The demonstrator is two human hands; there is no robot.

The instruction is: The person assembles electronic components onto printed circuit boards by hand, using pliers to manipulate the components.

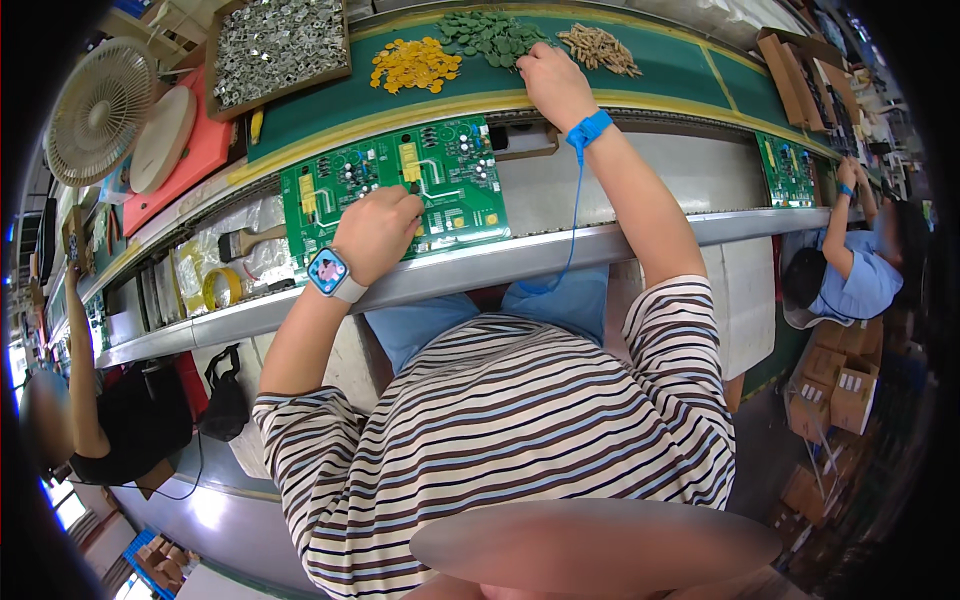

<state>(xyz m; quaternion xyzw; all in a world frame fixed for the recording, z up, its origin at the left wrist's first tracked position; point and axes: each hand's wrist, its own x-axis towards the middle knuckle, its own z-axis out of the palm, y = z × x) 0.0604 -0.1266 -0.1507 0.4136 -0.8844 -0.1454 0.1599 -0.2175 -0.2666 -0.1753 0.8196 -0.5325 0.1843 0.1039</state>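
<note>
A green circuit board panel, populated with yellow, black and silver parts, lies across the rails in front of me. My left hand, with a watch on the wrist, rests on it with fingers curled together. A small dark part shows by those fingertips; whether they grip it is unclear. Farther off, my right hand reaches to the edge of a pile of green disc-shaped components, its fingers pinched. What they hold is hidden. A blue wrist strap with a cord is on that arm.
Yellow disc components and tan cylindrical parts flank the green pile. At back left stand a carton of metal parts and a fan. A brush and yellow tape roll lie left. Co-workers sit on both sides.
</note>
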